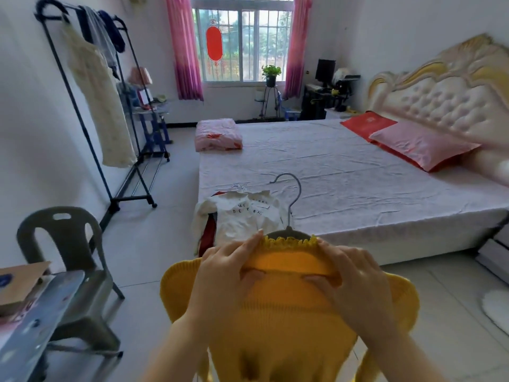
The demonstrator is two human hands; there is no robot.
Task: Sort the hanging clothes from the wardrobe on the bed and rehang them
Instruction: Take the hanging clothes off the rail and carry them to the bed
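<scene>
I hold a yellow knit top (286,312) up in front of me on a grey hanger (293,205), whose hook sticks up above the neckline. My left hand (228,268) grips its left shoulder and my right hand (355,277) grips its right shoulder, thumbs tucked under the fabric. Just beyond, a small pile of clothes (242,216) with a white lettered shirt on top lies on the near corner of the bed (358,172). At the left wall stands the clothes rack (91,128), with a cream dress (102,106) and some dark garments hanging on it.
A grey plastic chair (68,260) stands at my left beside a table edge (33,321) with a cardboard piece. A folded pink quilt (217,135) and pillows (418,144) lie on the bed. Tiled floor runs between bed and rack.
</scene>
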